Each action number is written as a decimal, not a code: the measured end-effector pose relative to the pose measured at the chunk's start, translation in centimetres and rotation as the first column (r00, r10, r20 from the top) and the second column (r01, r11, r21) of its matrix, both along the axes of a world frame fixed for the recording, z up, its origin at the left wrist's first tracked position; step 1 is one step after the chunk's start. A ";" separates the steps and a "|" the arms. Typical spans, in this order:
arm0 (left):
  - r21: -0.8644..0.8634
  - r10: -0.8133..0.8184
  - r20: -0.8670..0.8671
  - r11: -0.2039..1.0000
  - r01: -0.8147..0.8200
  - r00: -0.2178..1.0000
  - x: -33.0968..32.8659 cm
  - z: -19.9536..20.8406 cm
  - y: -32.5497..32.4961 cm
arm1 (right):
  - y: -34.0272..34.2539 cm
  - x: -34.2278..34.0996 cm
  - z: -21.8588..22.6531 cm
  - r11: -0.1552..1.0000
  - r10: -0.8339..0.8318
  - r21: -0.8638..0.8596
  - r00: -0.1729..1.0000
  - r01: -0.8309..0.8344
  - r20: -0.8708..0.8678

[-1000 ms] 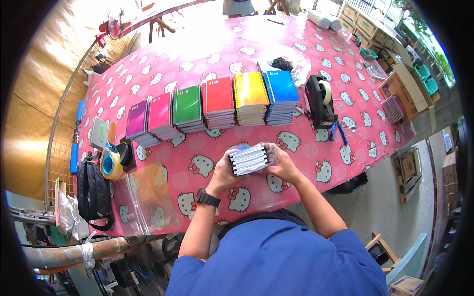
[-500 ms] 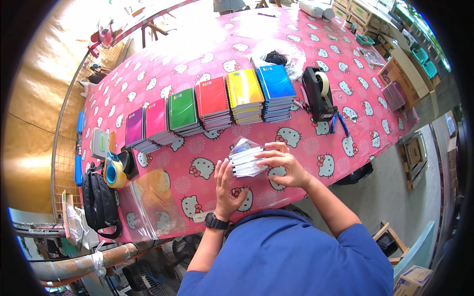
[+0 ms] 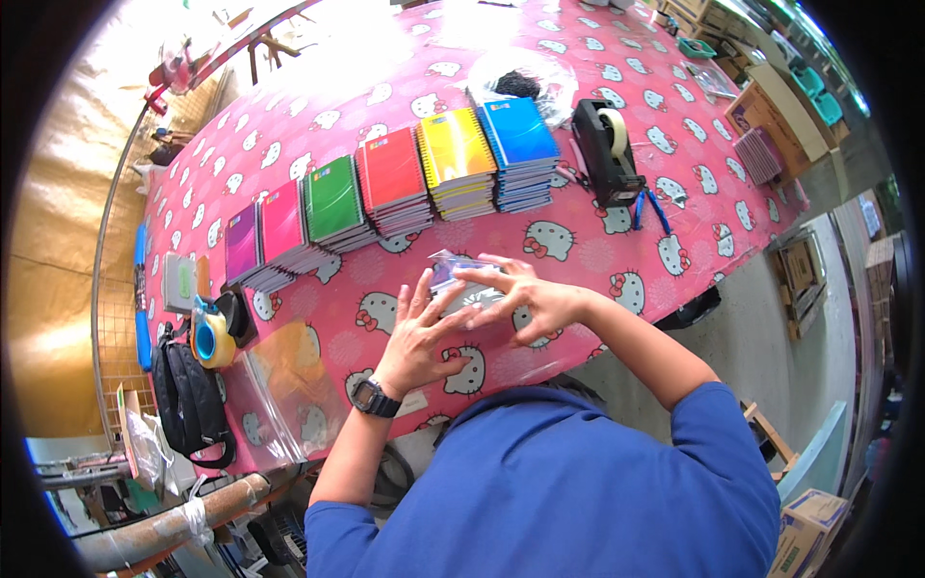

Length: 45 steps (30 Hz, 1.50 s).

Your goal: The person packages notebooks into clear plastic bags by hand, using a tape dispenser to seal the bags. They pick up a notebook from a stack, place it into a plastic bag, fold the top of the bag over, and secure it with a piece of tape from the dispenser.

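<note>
A small bundle of notebooks in clear plastic [image 3: 445, 273] lies on the table close in front of me, its glossy wrap catching the light. Over its left and near side, my left hand [image 3: 416, 337] is spread with fingers stretched out; a black watch is on that wrist. My right hand [image 3: 528, 301] reaches across the bundle from the right, fingers apart and fingertips on the plastic. Much of the bundle is hidden under both hands. Beyond it, stacks of spiral notebooks stand in a slanting row, from a purple stack [image 3: 243, 241] to a blue stack [image 3: 520, 140].
A black tape dispenser [image 3: 607, 159] and blue-handled pliers [image 3: 652, 210] stand right of the stacks. To the left are a tape roll [image 3: 210, 339], a black bag [image 3: 191, 405] and flat clear plastic bags [image 3: 289, 385]. The pink patterned tablecloth [image 3: 366, 275] ends near my body.
Both hands have moved in over the bundle and now cover most of it. My left hand has come right and up, its fingers spreading wider. The whole view has shifted slightly.
</note>
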<state>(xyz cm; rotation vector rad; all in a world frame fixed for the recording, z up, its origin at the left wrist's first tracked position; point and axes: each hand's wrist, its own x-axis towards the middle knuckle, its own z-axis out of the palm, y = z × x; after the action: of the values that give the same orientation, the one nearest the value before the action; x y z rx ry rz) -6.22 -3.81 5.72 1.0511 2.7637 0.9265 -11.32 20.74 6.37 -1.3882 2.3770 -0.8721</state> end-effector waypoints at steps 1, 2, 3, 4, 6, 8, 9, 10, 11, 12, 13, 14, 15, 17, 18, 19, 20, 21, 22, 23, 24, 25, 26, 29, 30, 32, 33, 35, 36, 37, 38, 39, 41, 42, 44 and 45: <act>-0.069 -0.001 -0.004 0.998 0.001 1.000 -0.2 0.4 0.1 | 0.3 -0.9 -0.5 0.971 0.000 -0.225 0.940 0.081 0.340; -0.138 -0.003 -0.009 0.990 0.001 1.000 -0.3 0.6 0.2 | 0.8 -1.5 -0.9 0.885 0.084 -0.404 0.775 0.231 0.627; -0.137 0.013 -0.019 0.990 -0.015 1.000 -0.2 0.3 -0.2 | 0.8 -2.0 -0.2 0.695 0.062 -0.504 0.656 0.513 0.752; -0.131 0.002 -0.030 0.991 -0.005 1.000 -0.1 0.3 -0.4 | 2.1 -2.9 0.1 0.420 0.105 -0.557 0.571 0.716 0.814; -0.102 0.046 0.018 0.994 -0.044 0.999 0.2 0.1 -0.7 | 7.1 -5.5 -1.2 0.156 -0.452 -0.528 0.535 0.835 0.714; -0.092 0.002 0.002 0.996 -0.002 1.000 -0.2 0.2 0.3 | 16.2 -8.4 -4.8 -0.105 -0.858 -0.523 0.189 0.846 0.478; -0.082 -0.003 -0.001 0.997 0.003 1.000 -0.3 0.1 0.4 | 19.4 -9.4 -5.5 -0.037 -0.999 -0.359 -0.040 0.933 0.000; -0.077 0.004 -0.004 0.997 -0.004 1.000 -0.3 0.1 0.3 | 19.7 -10.7 -4.9 -0.041 -0.991 -0.150 -0.022 0.988 0.128; -0.081 0.002 -0.005 0.997 -0.002 1.000 -0.3 0.1 0.2 | 19.3 -11.2 -5.2 -0.095 -0.995 -0.060 -0.097 0.994 -0.033; -0.093 0.009 0.006 0.996 -0.008 1.000 -0.2 0.2 0.0 | 18.6 -11.9 -5.3 -0.121 -0.987 -0.017 -0.122 0.993 -0.109; -0.098 0.000 0.016 0.995 0.001 1.000 -0.3 0.3 0.0 | 18.9 -12.1 -5.2 -0.165 -0.969 0.020 -0.158 0.986 -0.191; -0.100 -0.012 0.012 0.995 0.013 1.000 -0.4 0.5 0.2 | 20.6 -12.6 -5.6 -0.038 -0.999 -0.030 -0.038 0.999 0.007; -0.100 -0.001 0.017 0.995 0.003 1.000 -0.3 0.4 0.0 | 20.2 -12.8 -5.5 0.095 -0.974 -0.097 0.113 0.991 0.197; -0.102 0.017 0.026 0.995 -0.015 1.000 -0.1 0.3 -0.3 | 19.4 -11.3 -6.0 0.095 -0.956 -0.383 0.191 0.919 0.222; -0.109 0.034 0.017 0.994 -0.032 0.999 0.2 0.2 -0.7 | 17.8 -9.7 -5.3 0.140 -0.921 -0.429 0.276 0.893 0.274; -0.102 0.019 -0.001 0.995 -0.019 1.000 0.1 0.3 -0.4 | 19.3 -8.0 -6.5 0.097 -0.859 -0.322 0.242 0.942 0.451; -0.093 0.019 -0.001 0.995 -0.019 1.000 -0.2 0.3 -0.1 | 20.9 -6.6 -7.8 0.074 -0.772 -0.206 0.187 0.976 0.608; -0.095 0.009 -0.008 0.995 -0.009 1.000 -0.2 0.3 -0.2 | 19.6 -5.7 -8.4 -0.073 -0.550 -0.084 0.030 0.994 0.835; -0.098 -0.002 -0.014 0.995 0.001 1.000 -0.2 0.3 -0.2 | 18.4 -5.9 -8.6 -0.089 -0.119 -0.015 0.005 0.996 0.993; -0.068 -0.023 -0.017 0.997 0.022 1.000 -0.2 0.4 0.0 | 17.2 -6.3 -8.7 0.028 -0.288 0.116 -0.103 0.993 0.952; -0.071 -0.020 -0.025 0.997 0.018 0.999 -0.3 0.6 0.2 | 17.3 -6.8 -8.3 0.437 -0.075 0.091 -0.065 0.895 0.995; -0.106 -0.010 -0.006 0.994 0.010 1.000 -0.1 0.6 -0.3 | 11.9 -6.7 -6.5 0.503 -0.206 0.036 0.079 0.864 0.975; -0.130 -0.014 0.011 0.991 0.015 1.000 0.0 0.6 -0.6 | 7.8 -6.3 -3.1 0.638 -0.266 -0.031 0.258 0.769 0.929; -0.148 -0.055 0.018 0.987 0.057 0.998 -0.4 0.9 -0.6 | -0.1 -5.3 4.0 0.942 -0.220 -0.026 0.676 0.334 0.703; -0.156 -0.080 0.020 0.984 0.082 0.997 -0.6 1.1 -0.4 | -1.6 -5.7 4.0 0.986 -0.137 -0.017 0.864 0.166 0.485; -0.197 -0.089 0.038 0.976 0.095 0.995 -0.9 1.1 -0.8 | -4.9 -5.6 6.0 0.951 -0.183 0.303 0.887 0.051 0.425; -0.205 -0.093 0.036 0.974 0.099 0.995 -0.8 1.1 -0.8 | -6.0 -4.7 5.7 0.875 -0.258 0.459 0.950 0.154 0.173; -0.237 -0.102 0.057 0.965 0.113 0.993 -0.9 1.3 -0.9 | -6.2 -4.0 5.9 0.727 -0.315 0.593 0.936 0.346 -0.159; -0.231 -0.095 0.057 0.967 0.106 0.994 -0.8 1.1 -0.9 | -5.4 -4.0 5.9 0.712 -0.316 0.606 0.933 0.354 -0.173; -0.217 -0.095 0.020 0.971 0.097 0.995 -0.8 1.0 -1.0 | -4.4 -3.8 6.2 0.690 -0.336 0.617 0.922 0.379 -0.191; -0.204 -0.093 -0.017 0.975 0.087 0.996 -0.7 0.8 -1.0 | -3.2 -3.6 6.3 0.667 -0.354 0.627 0.912 0.402 -0.208; -0.155 -0.037 -0.054 0.988 0.028 0.998 -0.5 1.0 -0.2 | -0.6 -3.5 5.4 0.734 -0.346 0.539 0.910 0.414 -0.227; -0.038 0.102 -0.135 0.993 -0.108 0.986 0.3 -1.2 -0.6 | 2.5 -3.0 4.2 0.907 -0.323 0.255 0.942 0.334 -0.086; 0.083 0.232 -0.177 0.972 -0.220 0.956 0.6 -2.5 -0.7 | 2.1 -1.3 3.9 0.968 -0.238 -0.100 0.968 0.229 -0.083; 0.135 0.306 -0.222 0.950 -0.282 0.926 0.9 -3.8 0.9 | -0.5 1.7 2.2 0.963 -0.161 -0.254 0.949 0.091 -0.270; 0.199 0.342 -0.321 0.936 -0.291 0.883 0.5 -3.8 1.4 | -1.8 2.5 1.6 0.935 -0.173 -0.346 0.951 0.077 -0.257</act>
<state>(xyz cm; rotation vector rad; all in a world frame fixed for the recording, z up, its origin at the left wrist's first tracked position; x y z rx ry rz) -5.68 -2.36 1.89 0.8657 3.2876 1.0840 -8.82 18.95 7.95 -1.5907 2.6500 -1.2332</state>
